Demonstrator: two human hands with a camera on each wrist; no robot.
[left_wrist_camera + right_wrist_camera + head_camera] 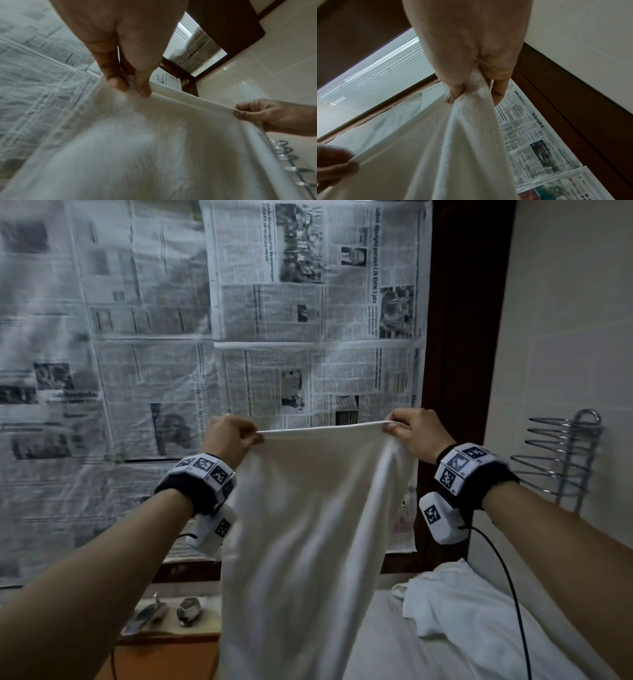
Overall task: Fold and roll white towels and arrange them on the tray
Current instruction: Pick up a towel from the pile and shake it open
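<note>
Now: white towel [308, 525] held up in the air, spread between both hands, well above the worktop [191, 659]. Top edge pulled taut and near level; rest hanging down in soft folds, lower end out of view.

Left hand [231, 436]: grip closed on the towel's upper left corner, pinched between thumb and fingertips [118, 82].

Right hand [416, 433]: grip closed on the upper right corner, cloth bunched between thumb and curled fingers [498, 93].

Both forearms raised, each wearing a dark wristband [198, 491] with black-and-white marker squares.

Behind the towel: newspaper sheets [308, 302] covering the surface ahead, dark wooden frame [459, 337] to the right of them. Pale tiled wall [565, 302] at far right, carrying a metal wire rack [568, 457].

Lower right: pile of white cloth [455, 604] lying loose and crumpled. Lower left: two small shiny metal objects [188, 611], kind not clear. Tray not identifiable in any view.
</note>
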